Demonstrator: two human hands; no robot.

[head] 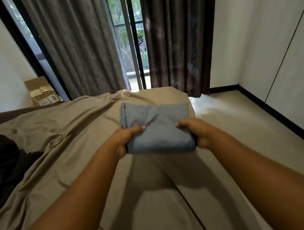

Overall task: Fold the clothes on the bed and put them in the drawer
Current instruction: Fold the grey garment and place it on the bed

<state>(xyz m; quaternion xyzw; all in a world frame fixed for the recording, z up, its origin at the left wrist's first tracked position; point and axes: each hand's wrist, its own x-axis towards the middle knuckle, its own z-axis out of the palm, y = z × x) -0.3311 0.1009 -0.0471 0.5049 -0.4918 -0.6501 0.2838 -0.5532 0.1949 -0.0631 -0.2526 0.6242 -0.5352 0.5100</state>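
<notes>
My left hand and my right hand each grip one side of the folded blue cloth, thumbs on top and fingers curled under. Its near end is lifted off the bed. Its far end lies near the bed's far right corner.

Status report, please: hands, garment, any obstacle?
Left hand and right hand each grip the folded blue garment, one per side. Near end raised over tan sheet. Dark cloth far left, apart; no obstacle seen.
</notes>
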